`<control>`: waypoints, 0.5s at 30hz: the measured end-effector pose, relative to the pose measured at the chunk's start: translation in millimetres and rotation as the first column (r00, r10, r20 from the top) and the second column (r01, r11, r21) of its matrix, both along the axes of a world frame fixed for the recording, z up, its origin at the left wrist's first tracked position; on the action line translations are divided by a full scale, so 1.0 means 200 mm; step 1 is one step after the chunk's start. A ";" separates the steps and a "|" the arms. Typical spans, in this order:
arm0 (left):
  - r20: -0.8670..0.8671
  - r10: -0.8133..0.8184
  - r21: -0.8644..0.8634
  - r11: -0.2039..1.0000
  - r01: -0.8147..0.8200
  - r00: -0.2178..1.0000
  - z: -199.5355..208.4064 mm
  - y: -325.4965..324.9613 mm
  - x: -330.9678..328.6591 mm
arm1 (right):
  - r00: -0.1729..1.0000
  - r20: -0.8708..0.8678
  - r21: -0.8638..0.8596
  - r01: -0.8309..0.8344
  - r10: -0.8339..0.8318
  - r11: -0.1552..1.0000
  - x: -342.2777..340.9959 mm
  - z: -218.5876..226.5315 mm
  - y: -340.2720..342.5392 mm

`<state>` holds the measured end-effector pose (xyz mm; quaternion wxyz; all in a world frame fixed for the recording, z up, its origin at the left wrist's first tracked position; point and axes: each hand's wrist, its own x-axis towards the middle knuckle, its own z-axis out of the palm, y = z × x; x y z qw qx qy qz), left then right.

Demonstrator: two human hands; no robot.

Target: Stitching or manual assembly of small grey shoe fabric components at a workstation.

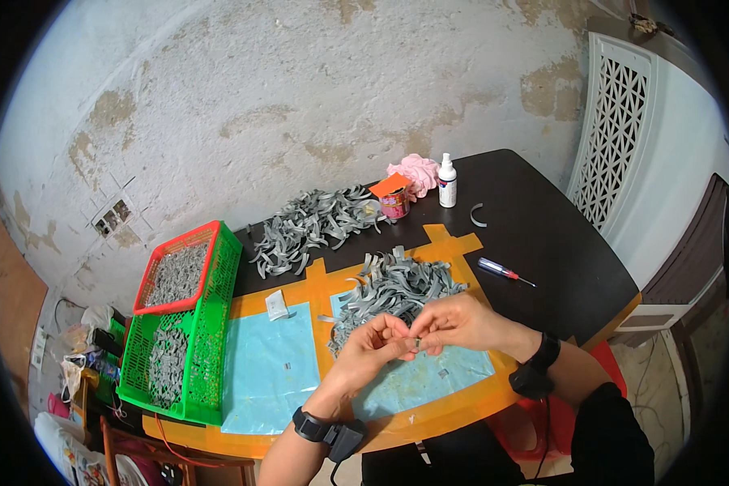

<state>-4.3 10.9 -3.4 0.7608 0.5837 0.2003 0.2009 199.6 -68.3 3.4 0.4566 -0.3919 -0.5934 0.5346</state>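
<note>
Both hands meet above the near part of the table, over a light blue sheet [271,377]. My left hand [371,348] is closed in a pinch on a small grey piece [417,344]. Fingers of my right hand [455,322] are pinched on the same piece from the other side. Its exact kind is too small to make out. Just beyond the hands lies a heap of curved grey strips [397,283], partly hidden by my fingers. A few tiny grey bits rest on the sheet.
A green basket [206,356] holds small grey pieces, with a red basket [142,304] on its far part. Another strip pile [308,231] lies farther back. A tin [394,204], white spray bottle [447,182], pink cloth [417,174] and screwdriver [502,269] sit around.
</note>
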 end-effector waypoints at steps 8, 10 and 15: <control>0.015 0.034 -0.106 0.994 -0.032 0.999 0.01 0.01 -0.01 | 0.991 0.114 0.383 0.022 -0.071 0.923 -0.02 0.01 0.00; 0.075 0.049 -0.171 0.985 -0.036 0.996 0.01 0.01 -0.01 | 0.999 -0.003 0.323 0.034 -0.035 0.946 -0.02 0.00 0.00; 0.048 -0.021 0.001 1.000 0.021 0.999 0.05 -0.02 -0.01 | 0.999 -0.037 0.259 0.023 -0.014 0.966 0.00 -0.01 0.01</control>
